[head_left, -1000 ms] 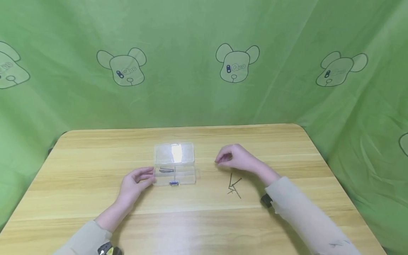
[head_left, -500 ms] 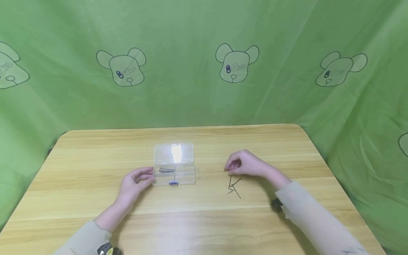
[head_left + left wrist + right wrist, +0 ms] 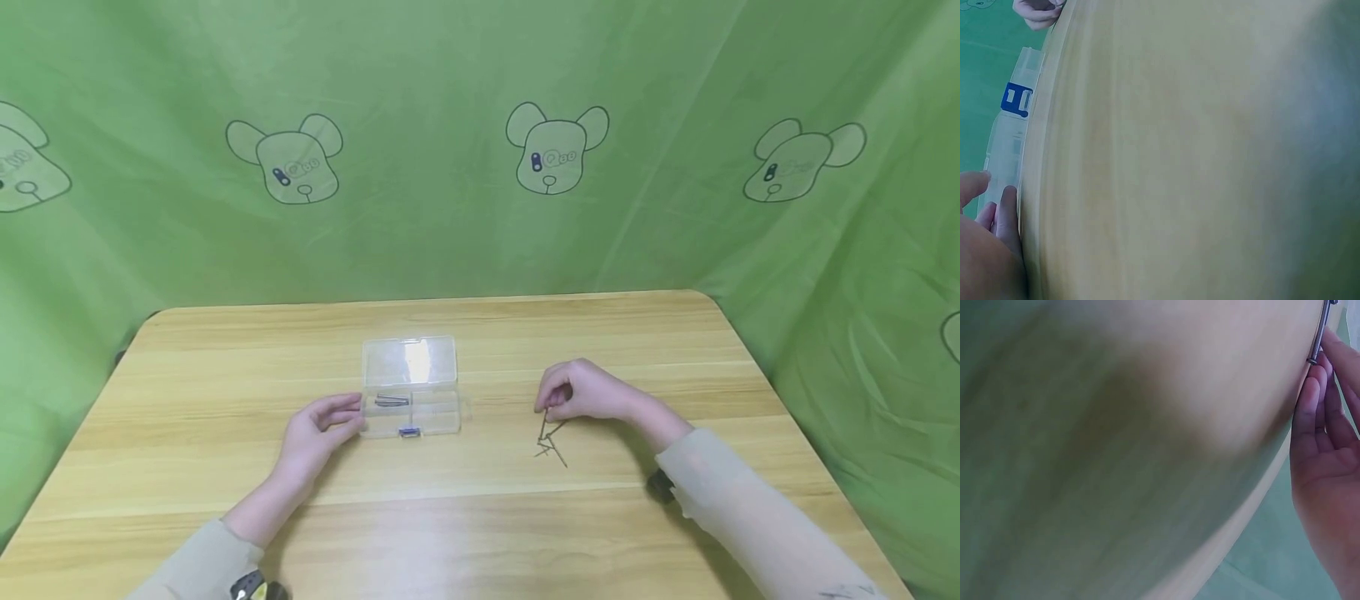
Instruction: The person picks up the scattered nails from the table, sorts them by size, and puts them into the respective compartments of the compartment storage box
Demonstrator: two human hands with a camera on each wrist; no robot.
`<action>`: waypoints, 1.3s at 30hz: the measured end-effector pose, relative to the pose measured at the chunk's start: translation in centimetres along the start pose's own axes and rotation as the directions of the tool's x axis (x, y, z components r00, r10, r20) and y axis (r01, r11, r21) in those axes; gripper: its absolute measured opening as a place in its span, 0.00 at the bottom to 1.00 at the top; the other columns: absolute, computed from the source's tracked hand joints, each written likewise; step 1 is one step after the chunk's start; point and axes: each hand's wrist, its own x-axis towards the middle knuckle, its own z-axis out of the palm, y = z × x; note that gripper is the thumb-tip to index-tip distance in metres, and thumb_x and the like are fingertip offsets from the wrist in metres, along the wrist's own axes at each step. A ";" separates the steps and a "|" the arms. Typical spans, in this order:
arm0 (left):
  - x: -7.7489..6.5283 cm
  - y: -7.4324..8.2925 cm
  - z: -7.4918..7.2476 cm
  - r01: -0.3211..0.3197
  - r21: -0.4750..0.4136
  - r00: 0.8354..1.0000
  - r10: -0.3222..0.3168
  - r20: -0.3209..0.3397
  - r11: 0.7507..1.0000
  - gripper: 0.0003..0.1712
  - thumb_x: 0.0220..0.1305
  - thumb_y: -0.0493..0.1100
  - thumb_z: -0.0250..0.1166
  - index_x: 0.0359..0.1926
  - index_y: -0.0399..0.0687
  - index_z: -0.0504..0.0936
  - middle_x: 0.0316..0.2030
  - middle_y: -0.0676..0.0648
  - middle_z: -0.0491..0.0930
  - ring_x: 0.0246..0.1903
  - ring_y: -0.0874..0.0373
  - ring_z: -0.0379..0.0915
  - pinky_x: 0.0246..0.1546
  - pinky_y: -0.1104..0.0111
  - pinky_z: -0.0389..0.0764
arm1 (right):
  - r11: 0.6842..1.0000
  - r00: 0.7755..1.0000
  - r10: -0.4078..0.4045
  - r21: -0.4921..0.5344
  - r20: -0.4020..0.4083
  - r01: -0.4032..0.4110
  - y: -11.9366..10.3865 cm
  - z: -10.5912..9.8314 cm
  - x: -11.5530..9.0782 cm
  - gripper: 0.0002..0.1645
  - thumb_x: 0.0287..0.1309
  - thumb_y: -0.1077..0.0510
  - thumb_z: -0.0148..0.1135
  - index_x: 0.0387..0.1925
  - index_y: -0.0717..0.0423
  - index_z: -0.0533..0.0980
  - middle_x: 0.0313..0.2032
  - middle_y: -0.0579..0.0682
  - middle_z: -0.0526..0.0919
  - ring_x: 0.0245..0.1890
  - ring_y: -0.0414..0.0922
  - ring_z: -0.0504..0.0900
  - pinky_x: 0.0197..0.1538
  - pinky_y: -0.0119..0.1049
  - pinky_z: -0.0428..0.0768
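- I had bare pale-wood tabletop [image 3: 487, 467] for a hand between the clear plastic divided box [image 3: 442, 428] and the slim dark metal nails [image 3: 557, 452].
- The left hand [image 3: 317, 429] blocked the box's left end; the raised transparent lid [image 3: 384, 364] obstructed its far side.
- The right hand [image 3: 587, 392] covered the nails' far end; I found their near side free.

Printed green curtain [image 3: 427, 225] behind wood-grain table [image 3: 450, 542]

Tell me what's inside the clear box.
A few nails lie in the box, left of its divider. They overlap, so any underneath are hidden; the left hand covers part of the box's left edge.
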 end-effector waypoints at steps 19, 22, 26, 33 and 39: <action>0.1 -0.2 0.0 0.007 0.003 1.000 -0.007 -0.002 1.000 0.29 0.69 0.36 0.71 0.69 0.35 0.77 0.67 0.35 0.81 0.44 0.80 0.80 0.55 0.88 0.77 | 0.998 0.999 -0.028 -0.057 -0.025 0.027 -0.1 0.2 0.1 0.07 0.56 0.69 0.75 0.33 0.55 0.89 0.34 0.51 0.90 0.34 0.34 0.80 0.40 0.25 0.84; 0.1 -0.1 0.0 0.005 0.012 1.000 -0.005 -0.001 1.000 0.29 0.69 0.36 0.71 0.69 0.36 0.77 0.66 0.36 0.81 0.44 0.80 0.79 0.56 0.88 0.76 | 0.998 0.999 -0.037 -0.058 -0.034 0.035 0.0 0.1 0.2 0.05 0.57 0.68 0.75 0.33 0.55 0.89 0.32 0.49 0.89 0.33 0.34 0.80 0.39 0.26 0.83; 0.1 0.0 0.0 0.002 0.019 1.000 -0.002 -0.005 1.000 0.28 0.69 0.36 0.71 0.69 0.37 0.77 0.66 0.36 0.82 0.44 0.80 0.80 0.56 0.89 0.75 | 0.996 0.998 -0.046 -0.073 -0.053 0.042 -0.2 -0.2 0.4 0.04 0.58 0.66 0.75 0.34 0.55 0.88 0.33 0.48 0.90 0.33 0.34 0.81 0.40 0.27 0.85; 0.1 0.0 0.0 0.001 0.010 1.000 -0.001 -0.009 1.000 0.29 0.69 0.36 0.71 0.68 0.36 0.77 0.66 0.36 0.82 0.45 0.79 0.80 0.56 0.89 0.75 | 0.997 0.997 -0.014 -0.083 -0.082 0.007 -2.0 -0.3 2.0 0.05 0.60 0.65 0.74 0.36 0.53 0.88 0.35 0.46 0.90 0.35 0.37 0.82 0.44 0.28 0.86; 0.0 0.0 0.0 0.008 -0.001 1.000 -0.008 -0.009 1.000 0.30 0.68 0.36 0.72 0.69 0.37 0.77 0.67 0.37 0.81 0.44 0.79 0.80 0.57 0.89 0.74 | 0.995 0.995 -0.007 -0.096 -0.095 -0.002 -4.5 0.0 3.7 0.04 0.61 0.64 0.74 0.37 0.54 0.88 0.36 0.45 0.90 0.37 0.38 0.84 0.48 0.30 0.87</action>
